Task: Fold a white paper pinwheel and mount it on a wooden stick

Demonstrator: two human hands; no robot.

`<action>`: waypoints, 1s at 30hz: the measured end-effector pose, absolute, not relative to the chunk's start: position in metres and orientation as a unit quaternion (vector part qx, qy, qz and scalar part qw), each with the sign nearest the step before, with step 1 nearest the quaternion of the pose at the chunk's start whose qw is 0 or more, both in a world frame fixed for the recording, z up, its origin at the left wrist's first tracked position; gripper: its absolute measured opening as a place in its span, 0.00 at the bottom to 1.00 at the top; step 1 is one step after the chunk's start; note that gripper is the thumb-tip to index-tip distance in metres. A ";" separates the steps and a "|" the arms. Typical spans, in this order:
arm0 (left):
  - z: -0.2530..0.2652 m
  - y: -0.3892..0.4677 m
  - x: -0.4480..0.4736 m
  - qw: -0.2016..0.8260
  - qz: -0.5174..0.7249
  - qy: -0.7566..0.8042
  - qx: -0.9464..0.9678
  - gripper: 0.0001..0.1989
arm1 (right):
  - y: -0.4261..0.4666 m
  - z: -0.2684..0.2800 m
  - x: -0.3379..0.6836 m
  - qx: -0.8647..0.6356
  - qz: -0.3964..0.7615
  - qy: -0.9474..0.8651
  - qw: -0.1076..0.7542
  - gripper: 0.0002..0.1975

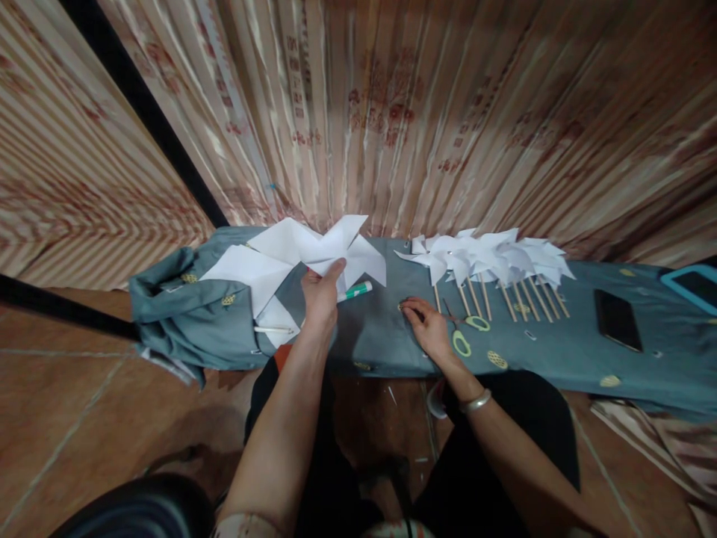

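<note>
My left hand (321, 291) is closed on a white paper pinwheel head (331, 245), its thumb on the near edge of the folded blades. A green-and-white tube (356, 291) lies close to the thumb; whether the hand touches it I cannot tell. Over the cloth, my right hand (426, 325) has its fingertips pinched together. Anything between them is too small to make out. Beside that hand lies a pair of scissors (462, 340) with light green handles. Further right, several paper pinwheels (496, 254) on wooden sticks (507, 302) rest in an overlapping row.
Grey-green patterned cloth (381, 351) covers the narrow work surface. White folded sheets (246, 270) and a pale stick (273, 329) lie at left. A black phone (618, 320) and a blue-framed device (694, 288) lie at right. A pleated curtain (386, 112) hangs behind.
</note>
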State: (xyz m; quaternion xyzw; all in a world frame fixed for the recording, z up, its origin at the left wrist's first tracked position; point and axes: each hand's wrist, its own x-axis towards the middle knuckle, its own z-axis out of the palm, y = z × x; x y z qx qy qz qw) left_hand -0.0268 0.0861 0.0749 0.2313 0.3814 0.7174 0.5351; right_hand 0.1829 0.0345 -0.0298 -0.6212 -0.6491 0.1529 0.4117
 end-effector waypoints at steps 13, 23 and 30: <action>0.076 0.084 -0.023 0.531 0.716 0.385 0.238 0.13 | 0.035 -0.027 0.182 -0.596 0.168 -0.703 0.350 0.08; 0.070 0.080 -0.020 0.550 0.677 0.407 0.270 0.14 | 0.022 -0.024 0.168 -0.575 0.119 -0.743 0.322 0.07; 0.062 0.082 -0.010 0.552 0.662 0.412 0.294 0.13 | 0.013 -0.018 0.169 -0.572 0.091 -0.764 0.284 0.08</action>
